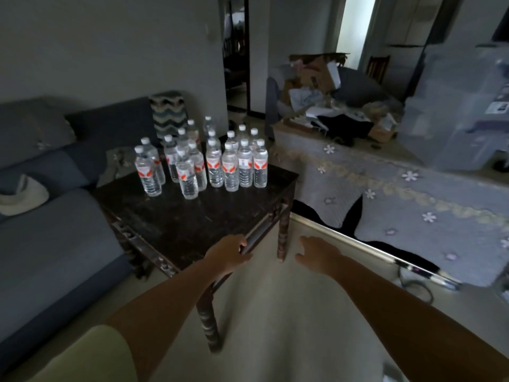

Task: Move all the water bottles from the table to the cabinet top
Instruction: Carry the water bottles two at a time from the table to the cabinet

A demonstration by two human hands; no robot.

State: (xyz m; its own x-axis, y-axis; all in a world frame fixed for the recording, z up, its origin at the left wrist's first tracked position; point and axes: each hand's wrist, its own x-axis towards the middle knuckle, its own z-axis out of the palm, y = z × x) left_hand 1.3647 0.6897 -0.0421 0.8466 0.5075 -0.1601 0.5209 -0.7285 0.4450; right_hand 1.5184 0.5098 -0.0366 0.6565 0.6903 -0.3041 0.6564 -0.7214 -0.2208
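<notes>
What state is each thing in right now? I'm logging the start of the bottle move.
Water bottles: upright, capped, clustered at the table's far side.
Table: near half bare.
Left hand: empty, at the table's near edge.
Right hand: empty, open, held over the floor.
Cabinet top: covered by a flowered cloth, no bottles on the visible part.

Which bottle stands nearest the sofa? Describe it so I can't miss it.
Find the dark wooden table beside the blue sofa. Water bottles cluster at its far end. The target bottle is the leftmost, standing at the sofa-side edge with no bottle to its left.
</notes>
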